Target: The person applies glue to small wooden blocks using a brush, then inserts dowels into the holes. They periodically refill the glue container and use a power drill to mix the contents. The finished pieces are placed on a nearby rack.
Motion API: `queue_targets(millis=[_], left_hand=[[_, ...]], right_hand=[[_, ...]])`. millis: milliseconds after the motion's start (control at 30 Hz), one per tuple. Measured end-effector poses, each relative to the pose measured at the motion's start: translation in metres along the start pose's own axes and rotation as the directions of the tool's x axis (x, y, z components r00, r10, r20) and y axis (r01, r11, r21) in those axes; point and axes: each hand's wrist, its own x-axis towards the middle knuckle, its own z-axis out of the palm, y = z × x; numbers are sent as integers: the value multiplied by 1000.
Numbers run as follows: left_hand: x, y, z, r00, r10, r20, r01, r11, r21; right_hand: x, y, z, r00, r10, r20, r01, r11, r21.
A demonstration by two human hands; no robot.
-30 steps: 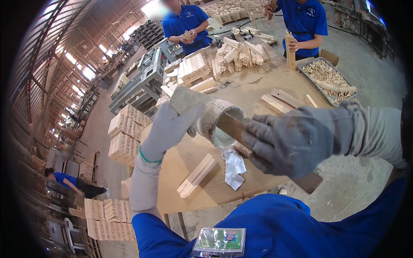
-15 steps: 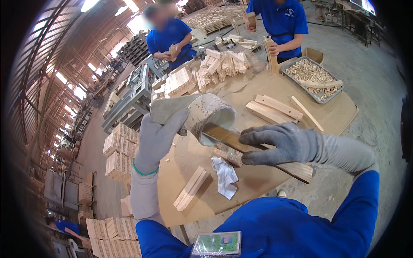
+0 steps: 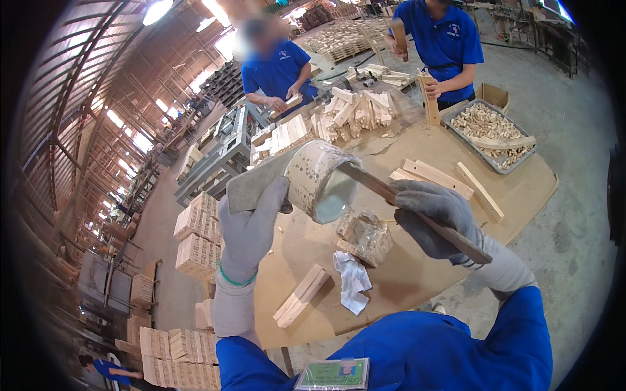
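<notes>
In its grey glove, my left hand [image 3: 251, 228] grips the flat grey handle of a crusted white pot [image 3: 312, 176]. The pot is tipped with its mouth to the right, and a pale whitish substance shows inside. My right hand [image 3: 437, 218], gloved too, is closed around a flat wooden stick [image 3: 375, 184] whose far tip meets the pot's rim. Beneath the pot, a glue-crusted block [image 3: 365, 238] rests on the table [image 3: 404, 274]. Beside it lie a crumpled white cloth [image 3: 353, 284] and some short wooden bars [image 3: 302, 296].
Longer wooden bars [image 3: 438, 180] lie at the right, near a grey tray [image 3: 505, 168] of small wooden pieces. Piled slats [image 3: 352, 114] cover the far side, where two people in blue handle wood. Stacked wood bundles [image 3: 199, 238] stand on the left.
The stick has come out of the pot to its rim, and my right hand has turned, tilting it more edge-on. The crusted block shows more fully. The whole view has shifted slightly.
</notes>
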Motion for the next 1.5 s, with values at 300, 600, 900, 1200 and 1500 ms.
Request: queue_targets(millis=[300, 600, 900, 1200, 1500], left_hand=[[1, -16, 31, 994, 104, -18, -104, 995, 11], [11, -42, 81, 984, 177, -34, -177, 984, 3], [-13, -113, 144, 903, 116, -414, -105, 993, 49], [-46, -149, 159, 777, -249, -578, 274, 961, -45], [-55, -121, 126, 950, -23, -313, 79, 982, 169]], right_hand=[[-50, -12, 37, 604, 797, -1, -334, 253, 908], [-69, 0, 53, 646, 679, -348, -345, 667, 660], [-73, 12, 49, 340, 877, 340, 337, -451, 826], [-85, 31, 42, 492, 649, 580, 470, -759, 450], [-92, 50, 44, 337, 776, 533, 254, -620, 743]])
